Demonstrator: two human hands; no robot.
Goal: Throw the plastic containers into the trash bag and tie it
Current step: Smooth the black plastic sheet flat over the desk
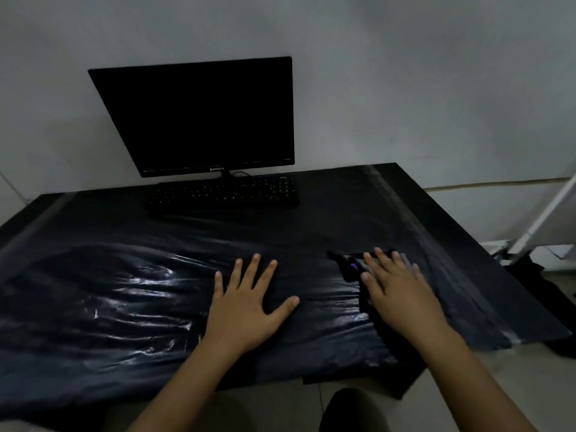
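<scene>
In the head view, a black trash bag (124,294) is seen spread flat and wrinkled across a dark table (405,188), covering most of the near surface and hanging a little over the front edge. Glossy highlights are shown on the folds at the left, where the plastic bulges slightly; what lies beneath the bulge cannot be told. No plastic containers can be made out in this view.

The left hand (246,310) is laid palm down on the bag near the middle of the table, its fingers straight and spread wide apart, the thumb held out to the right. Nothing is gripped by it.

The right hand (396,288) is placed further right, also palm down, with fingers straight and slightly apart; its outline is blurred. Its fingertips are set over a small dark object (349,266) with a purple spot, which lies at the bag's right edge. Whether this object is touched by the fingers cannot be told, and what it is cannot be made out.

At the back of the table a dark monitor (199,116) is stood against a pale wall (436,73), tilted in the frame, and a black keyboard (223,193) is set just in front of it, well apart from both hands. A white frame (548,213) is leaned at the far right, beside the table, above a pale tiled floor (498,385)
</scene>
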